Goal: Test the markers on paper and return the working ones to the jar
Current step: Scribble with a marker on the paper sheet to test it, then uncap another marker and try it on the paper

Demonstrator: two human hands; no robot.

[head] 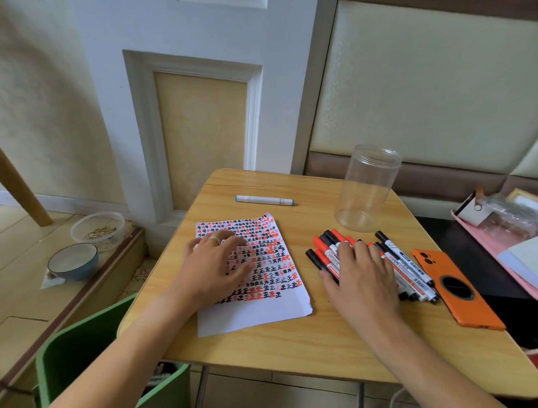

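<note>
**Both hands flat on tabletop: left on paper, right on marker pile**

Head view:
- Tabletop (298, 341): small wooden one, pushed toward the wall.
- Paper (260, 309): lies left of centre, tilted, covered with rows of red and black test marks; its near strip is blank.
- Left hand (216, 264): fingers straight and spread, palm down on the paper, gripping nothing. Ring on 1 finger.
- Markers (401, 264): loose pile right of centre, red and black caps pointing toward the far edge.
- Right hand (362, 277): flat, fingers extended, resting on top of the pile. Not curled round any marker.
- Jar (367, 188): clear plastic, upright, no lid, near the far right corner just beyond the markers. Nothing inside.
- 1 white marker with blue ends (264, 200) lies alone near the far edge, apart from the pile.
- Orange phone (459, 291): face down at the right edge, touching the pile's right side.
</note>
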